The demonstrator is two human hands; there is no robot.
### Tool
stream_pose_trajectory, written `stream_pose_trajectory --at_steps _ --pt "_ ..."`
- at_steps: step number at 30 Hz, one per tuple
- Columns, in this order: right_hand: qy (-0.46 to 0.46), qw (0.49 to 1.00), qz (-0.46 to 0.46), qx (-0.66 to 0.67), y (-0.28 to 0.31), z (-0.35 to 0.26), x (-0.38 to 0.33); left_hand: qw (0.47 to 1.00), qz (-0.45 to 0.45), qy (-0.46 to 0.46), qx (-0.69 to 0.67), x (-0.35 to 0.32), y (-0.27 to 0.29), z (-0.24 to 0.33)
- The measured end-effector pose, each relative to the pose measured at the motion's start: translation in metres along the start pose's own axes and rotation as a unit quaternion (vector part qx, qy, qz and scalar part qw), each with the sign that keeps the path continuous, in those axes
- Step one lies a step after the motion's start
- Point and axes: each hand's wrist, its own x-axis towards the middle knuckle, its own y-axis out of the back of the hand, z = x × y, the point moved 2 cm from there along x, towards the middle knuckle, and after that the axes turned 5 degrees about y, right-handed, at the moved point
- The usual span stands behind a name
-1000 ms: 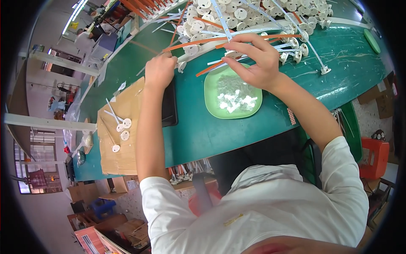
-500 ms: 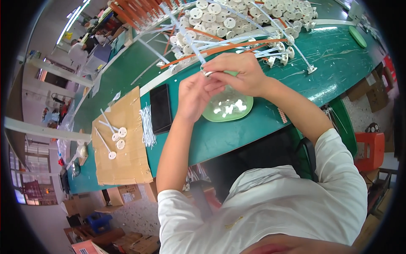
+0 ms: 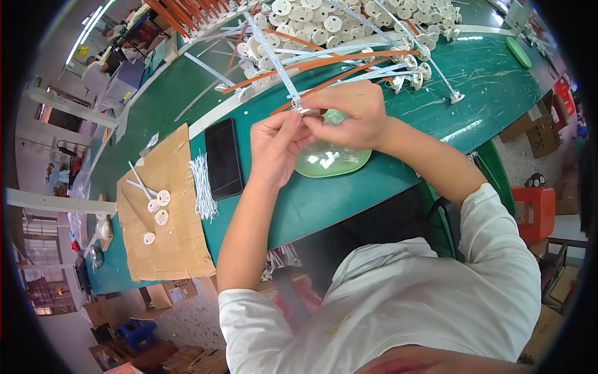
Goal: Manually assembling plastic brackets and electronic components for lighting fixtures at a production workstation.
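Note:
Both my hands meet over the green bench. Between them is a small round disc (image 3: 308,112), seen edge-on and mostly covered by fingers. A long pale LED light strip (image 3: 273,55) rises from it toward the far left. My left hand (image 3: 274,146) pinches the disc's near side between thumb and fingers. My right hand (image 3: 355,115) is closed on its other side, with the fingertips beside the strip's lower end. Just beneath the hands lies a shallow green dish (image 3: 333,165) holding small shiny bits I cannot make out.
Many white round discs (image 3: 311,28) are heaped at the back, with orange strips (image 3: 324,60) and pale strips across them. To the left lie a black phone (image 3: 223,159), a bundle of white wires (image 3: 202,187) and a cardboard sheet (image 3: 165,243) bearing several discs (image 3: 162,198).
The view has shifted slightly, so the bench things sit farther left. My hands stay together at the disc; the left fingers have shifted and more of the disc's edge shows.

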Motion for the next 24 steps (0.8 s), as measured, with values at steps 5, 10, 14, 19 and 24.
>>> stream_pose_trajectory --at_steps 5,10,14,19,24 --pt "-0.007 0.999 0.027 -0.035 -0.002 -0.003 -0.002 1.000 -0.007 0.004 0.014 -0.001 -0.002 0.001" --pt "0.032 0.998 0.032 -0.037 -0.002 0.004 -0.004 1.000 -0.005 0.022 -0.001 -0.002 -0.002 0.002" --pt "0.013 1.000 -0.005 0.001 0.003 0.000 0.000 0.999 0.000 0.031 -0.024 -0.004 0.005 0.003" --pt "-0.072 0.993 -0.036 0.089 0.011 0.003 0.001 0.996 -0.047 0.034 -0.063 -0.002 0.002 0.005" --pt "-0.074 0.996 -0.025 0.053 0.007 0.002 -0.002 0.999 -0.049 -0.011 0.011 -0.001 0.012 0.001"
